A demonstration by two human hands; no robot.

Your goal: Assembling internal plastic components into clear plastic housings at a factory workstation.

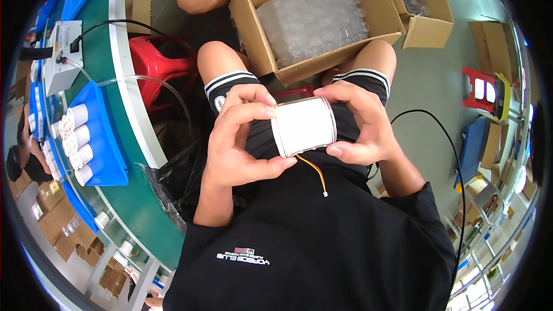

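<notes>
Head view: a white cylinder (305, 124) is held in front of the lap, its long axis lying roughly left to right. Its left end is gripped by the fingers of the left hand (227, 144); its right end is pinched between thumb and fingers of the right hand (371, 126). The step in hand is judged to be two-handed steadying or turning of the part. For the next move, an even, light grip at both rims would be called for, with the lead (314, 167) kept free of snagging.

Materials: the cylinder wall appears smooth and matt, with a shinier rim at the right end. The lead, thin and flexible, in red and yellow, hangs from the lower edge and is ended by a small white plug (325, 194). Similar white parts (80, 132) are lined up in a glossy blue tray (112, 161) on the green bench (141, 210). Clear, rounded plastic pieces (314, 20) are packed in a brown cardboard box (345, 56).
</notes>
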